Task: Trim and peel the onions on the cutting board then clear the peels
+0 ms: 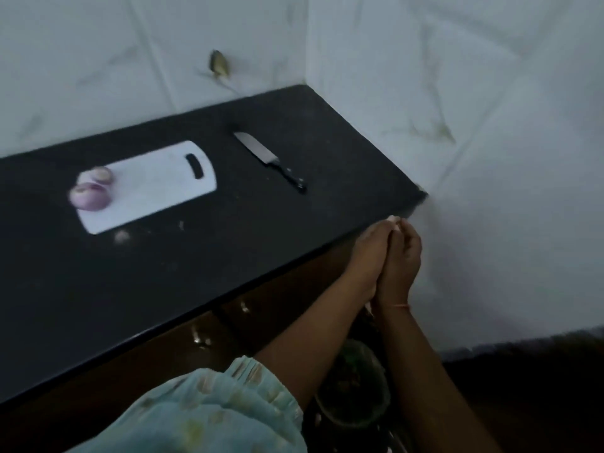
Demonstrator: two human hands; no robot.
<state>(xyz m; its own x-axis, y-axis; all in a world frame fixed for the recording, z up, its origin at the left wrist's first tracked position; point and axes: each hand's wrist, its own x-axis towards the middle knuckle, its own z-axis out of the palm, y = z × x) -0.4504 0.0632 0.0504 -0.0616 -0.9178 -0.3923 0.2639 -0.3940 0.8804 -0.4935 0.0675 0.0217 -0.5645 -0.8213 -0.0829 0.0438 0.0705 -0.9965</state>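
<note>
- Pressing together off the right end of the black stone countertop [228, 250], the left hand [366, 256] and right hand [400, 259] are cupped palm to palm, fingers curled round something pale that peeks out at the fingertips and at the wrists; by my reading these are onion peels [394, 220], though blur keeps me from being sure.
- Below the forearms sits a dark round bin [354, 387] with scraps in it (its rim is only partly visible). If the hands part too early or off to one side, light peels could drift onto the floor instead of in.
- Two peeled purple onions [91, 191] rest on the left end of the white plastic cutting board [157, 188], one overhanging its edge; a nudge there could roll it onto the counter.
- A few pale scraps [122, 236] lie on the counter just in front of the board, so clearing looks unfinished and they could be missed.
- One steel knife with a black handle [271, 161] lies to the right of the board, apart from it; a careless sweep for scraps might catch the blade.
</note>
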